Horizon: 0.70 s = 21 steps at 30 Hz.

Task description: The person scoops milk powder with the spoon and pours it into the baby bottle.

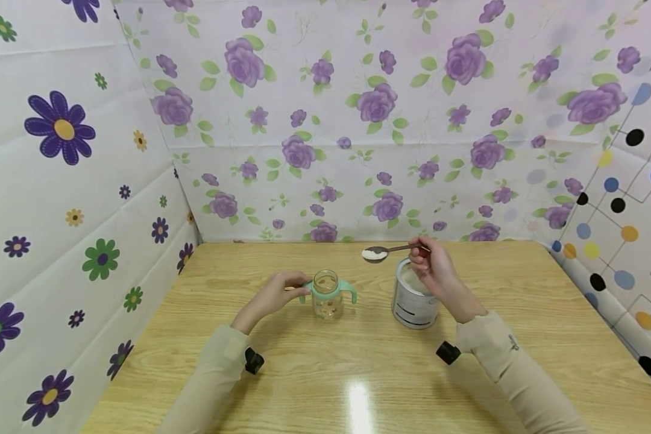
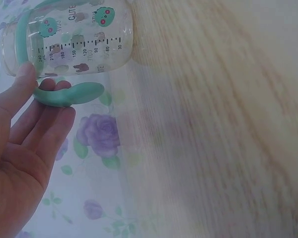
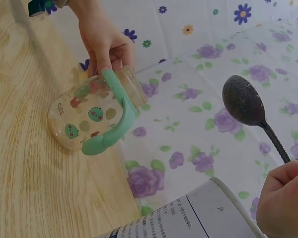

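Observation:
A clear baby bottle (image 1: 328, 306) with a green collar and two green handles stands upright and uncapped on the table. My left hand (image 1: 273, 295) holds its left handle (image 2: 69, 95), thumb up by the collar and fingers curled beneath. In my right hand (image 1: 438, 271), a dark spoon (image 1: 398, 248) is pinched by the end of its handle. White powder (image 1: 372, 255) lies in the spoon's bowl, which is held level in the air between bottle and can. The right wrist view shows the bowl's dark underside. Below my right hand stands an open can (image 1: 415, 310) with pale powder inside.
The wooden table (image 1: 325, 392) runs back to a wall cloth (image 1: 325, 120) with purple flowers. Patterned cloths also hang at the left and right sides. Each wrist carries a small black camera, the right one (image 1: 448, 352) close to the can.

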Available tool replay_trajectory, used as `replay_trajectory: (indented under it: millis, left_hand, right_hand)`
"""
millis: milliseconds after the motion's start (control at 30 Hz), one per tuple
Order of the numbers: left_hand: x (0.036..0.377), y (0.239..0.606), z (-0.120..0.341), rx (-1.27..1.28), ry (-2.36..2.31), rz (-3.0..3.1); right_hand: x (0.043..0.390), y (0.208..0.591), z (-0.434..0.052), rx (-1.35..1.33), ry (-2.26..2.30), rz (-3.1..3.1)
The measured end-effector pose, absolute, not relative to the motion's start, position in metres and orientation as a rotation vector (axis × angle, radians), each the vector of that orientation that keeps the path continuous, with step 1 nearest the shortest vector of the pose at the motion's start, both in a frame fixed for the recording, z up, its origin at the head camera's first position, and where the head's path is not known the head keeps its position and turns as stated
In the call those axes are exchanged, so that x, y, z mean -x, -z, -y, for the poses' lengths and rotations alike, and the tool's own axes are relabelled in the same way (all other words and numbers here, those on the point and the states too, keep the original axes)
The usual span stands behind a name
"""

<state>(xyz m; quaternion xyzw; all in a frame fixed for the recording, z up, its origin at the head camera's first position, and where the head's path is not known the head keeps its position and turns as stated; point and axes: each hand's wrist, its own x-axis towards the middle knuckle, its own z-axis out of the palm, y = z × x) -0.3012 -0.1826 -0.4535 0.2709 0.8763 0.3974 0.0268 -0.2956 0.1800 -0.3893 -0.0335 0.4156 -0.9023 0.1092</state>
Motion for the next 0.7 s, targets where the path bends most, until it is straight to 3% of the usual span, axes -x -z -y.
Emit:
replay_trajectory:
  millis: [700]
  left_hand:
    - [0.301,0.455,0.183,-0.825,-1.229,-2.726]
  right_hand:
    - [0.294,0.388,-0.169,0.064,2.612,-1.310]
